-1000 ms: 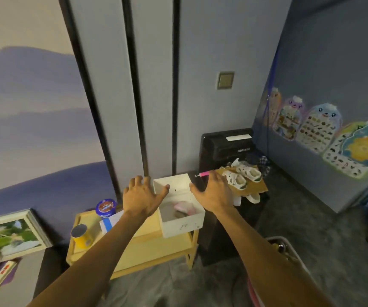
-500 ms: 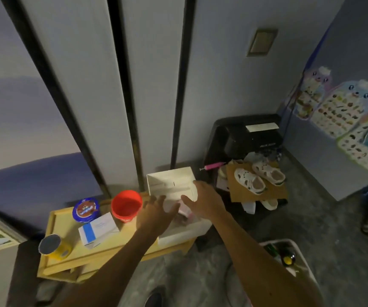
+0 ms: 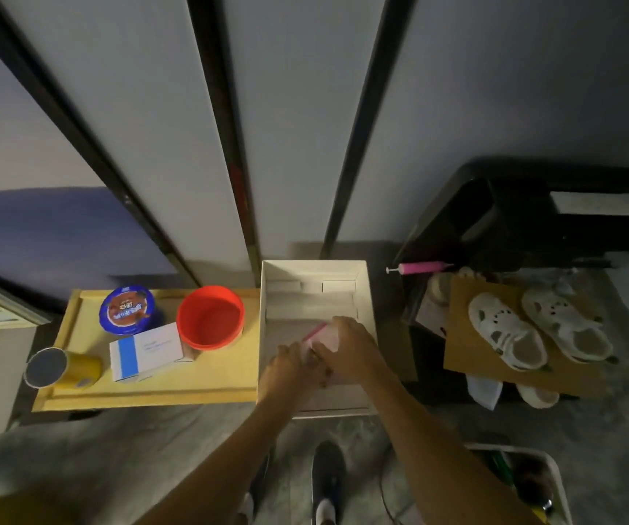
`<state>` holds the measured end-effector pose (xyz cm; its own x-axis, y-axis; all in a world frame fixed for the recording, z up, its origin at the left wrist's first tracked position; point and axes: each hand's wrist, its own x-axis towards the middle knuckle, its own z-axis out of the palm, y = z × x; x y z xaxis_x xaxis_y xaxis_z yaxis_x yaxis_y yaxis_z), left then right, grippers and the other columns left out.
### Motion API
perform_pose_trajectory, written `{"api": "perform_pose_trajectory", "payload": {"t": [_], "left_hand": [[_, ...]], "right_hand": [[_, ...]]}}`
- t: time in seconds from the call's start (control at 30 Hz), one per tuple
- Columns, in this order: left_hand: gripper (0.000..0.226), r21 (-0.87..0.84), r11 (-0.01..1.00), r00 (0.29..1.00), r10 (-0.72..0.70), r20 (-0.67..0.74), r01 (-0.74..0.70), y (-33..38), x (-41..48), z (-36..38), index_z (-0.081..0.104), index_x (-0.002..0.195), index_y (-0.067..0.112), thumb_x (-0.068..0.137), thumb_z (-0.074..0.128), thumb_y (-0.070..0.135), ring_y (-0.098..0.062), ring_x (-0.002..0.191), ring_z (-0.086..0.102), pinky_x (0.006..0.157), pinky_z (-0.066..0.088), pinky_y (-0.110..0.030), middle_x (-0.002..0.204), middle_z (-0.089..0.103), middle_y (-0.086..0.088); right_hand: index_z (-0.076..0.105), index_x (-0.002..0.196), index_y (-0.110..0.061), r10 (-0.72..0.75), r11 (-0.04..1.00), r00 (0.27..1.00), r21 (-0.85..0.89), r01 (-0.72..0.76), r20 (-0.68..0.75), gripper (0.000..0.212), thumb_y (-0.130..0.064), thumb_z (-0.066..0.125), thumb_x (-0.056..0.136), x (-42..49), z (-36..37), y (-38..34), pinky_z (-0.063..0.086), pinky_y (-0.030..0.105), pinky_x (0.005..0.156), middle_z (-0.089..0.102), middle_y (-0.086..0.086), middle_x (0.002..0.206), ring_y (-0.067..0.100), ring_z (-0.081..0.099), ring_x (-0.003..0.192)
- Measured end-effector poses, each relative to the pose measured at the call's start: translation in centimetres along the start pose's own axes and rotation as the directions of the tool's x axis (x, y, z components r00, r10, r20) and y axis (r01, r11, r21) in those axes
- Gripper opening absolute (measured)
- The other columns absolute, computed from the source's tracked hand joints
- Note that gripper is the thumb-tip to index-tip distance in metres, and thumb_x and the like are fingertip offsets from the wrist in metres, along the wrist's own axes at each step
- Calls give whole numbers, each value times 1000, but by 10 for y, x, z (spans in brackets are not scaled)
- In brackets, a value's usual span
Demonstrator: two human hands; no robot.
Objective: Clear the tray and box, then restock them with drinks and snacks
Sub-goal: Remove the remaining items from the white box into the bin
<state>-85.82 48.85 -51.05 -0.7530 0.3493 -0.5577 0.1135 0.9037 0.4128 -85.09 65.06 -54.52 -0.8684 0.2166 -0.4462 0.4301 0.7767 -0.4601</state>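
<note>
A white box (image 3: 314, 286) stands open against the wall, right of a yellow wooden tray (image 3: 214, 377). Both my hands reach down inside the box. My right hand (image 3: 350, 344) and my left hand (image 3: 290, 367) close together on a pale pink item (image 3: 324, 335) lying in it; much of the item is hidden by my fingers. On the tray sit a red cup (image 3: 210, 316), a blue round tub (image 3: 127, 308), a white and blue carton (image 3: 146, 350) and a yellow can (image 3: 62, 367) on its side.
A black unit (image 3: 525, 217) stands to the right, with a pink pump (image 3: 419, 267) and white sandals (image 3: 540, 331) on cardboard in front. A white bin (image 3: 525, 483) with bottles is at the lower right. My shoes (image 3: 328, 475) are on the grey floor.
The view tipped down and closer to the box. Both hands went from hovering over the box rim to reaching inside it and closing on the pink item.
</note>
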Motion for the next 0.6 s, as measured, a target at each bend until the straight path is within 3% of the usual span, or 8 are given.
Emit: {"api": "perform_pose_trajectory", "payload": {"t": [0.13, 0.23, 0.33, 0.4, 0.47, 0.5, 0.6], "left_hand": [[48, 150, 988, 1000, -25, 12, 23, -26, 30, 37, 41, 155, 16, 112, 48, 35, -26, 133, 57, 108, 47, -34, 150, 49, -10], [42, 94, 995, 999, -27, 38, 24, -30, 38, 49, 40, 155, 12, 113, 41, 19, -31, 136, 53, 106, 48, -40, 148, 52, -13], [45, 112, 994, 996, -22, 92, 12, -30, 40, 52, 35, 153, 7, 109, 43, 2, -34, 127, 58, 90, 54, -41, 137, 56, -19], [42, 37, 997, 993, -65, 103, 61, -38, 46, 57, 43, 148, 7, 106, 49, 4, -25, 113, 63, 84, 55, -28, 126, 62, -13], [38, -197, 963, 983, -184, 23, 185, -44, 54, 58, 58, 139, 11, 102, 64, 16, -9, 91, 61, 72, 52, -14, 109, 64, 1], [38, -219, 955, 978, -208, -8, 201, -45, 56, 57, 61, 136, 13, 100, 68, 21, -8, 88, 61, 71, 49, -15, 108, 64, 3], [39, -413, 878, 963, -269, -9, 241, -43, 54, 50, 62, 136, 14, 99, 68, 21, -26, 107, 70, 87, 55, -31, 120, 70, -6]], "right_hand": [[61, 131, -26, 28, 1000, 999, 0, -28, -17, 49, -56, 68, 92, 19, 29, 9, 55, 40, 98, 63, 1, 128, 23, 63, 117], [59, 139, -22, 103, 991, 993, -83, -107, -52, 56, -49, 76, 93, 25, 51, 15, 50, 35, 106, 64, 4, 135, 23, 63, 122], [56, 143, -21, 17, 991, 1000, -129, -17, 3, 59, -46, 77, 94, 25, 57, 27, 52, 36, 107, 63, 4, 137, 24, 62, 123], [60, 139, -20, 6, 989, 1000, -148, -8, -12, 52, -43, 76, 95, 27, 58, 32, 54, 33, 104, 66, 4, 132, 22, 64, 117], [63, 136, -20, 6, 990, 1000, -143, -10, -30, 49, -45, 76, 96, 29, 60, 33, 54, 31, 101, 69, 3, 127, 20, 66, 113], [64, 135, -20, 13, 992, 999, -128, -17, -37, 49, -47, 76, 95, 30, 61, 33, 55, 30, 99, 70, 1, 124, 20, 68, 111], [65, 127, -26, 7, 993, 996, -114, -17, -94, 50, -61, 73, 92, 32, 68, 38, 56, 21, 85, 72, -6, 112, 13, 71, 99]]}}
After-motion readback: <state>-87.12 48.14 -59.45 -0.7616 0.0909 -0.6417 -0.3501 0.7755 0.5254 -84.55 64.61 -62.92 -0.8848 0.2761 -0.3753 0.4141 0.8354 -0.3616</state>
